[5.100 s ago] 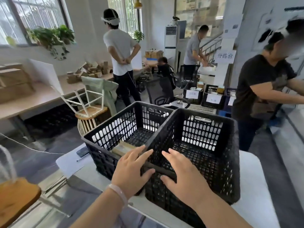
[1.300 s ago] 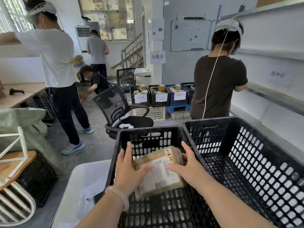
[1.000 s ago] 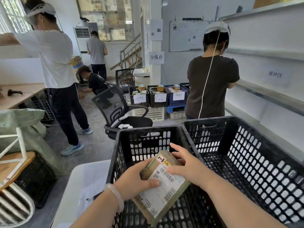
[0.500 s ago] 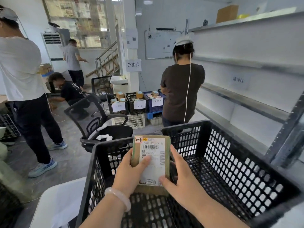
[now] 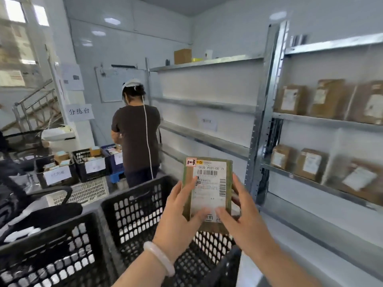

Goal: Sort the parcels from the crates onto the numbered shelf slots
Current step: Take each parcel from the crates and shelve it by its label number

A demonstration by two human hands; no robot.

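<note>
A flat brown parcel point(image 5: 209, 183) with a white barcode label stands upright in front of me, label toward me. My left hand point(image 5: 180, 216) grips its left edge and my right hand point(image 5: 240, 216) grips its right edge, thumbs on the label. Below the parcel sit two black plastic crates: the right crate point(image 5: 145, 206) under my hands and the left crate point(image 5: 47, 255) at the lower left. The metal shelf point(image 5: 267, 112) rises to my right, and several brown parcels point(image 5: 329, 98) stand on its right bay.
A person in a dark shirt point(image 5: 136, 131) stands with their back to me beside the shelf's left bay. Small labelled crates point(image 5: 60, 170) with boxes sit on the floor at left. A black office chair point(image 5: 31, 206) stands left of my crates.
I lifted the parcel out of the left crate with both hands, turned its label upright, and raised it over the right crate. My view has swung right toward the shelf.
</note>
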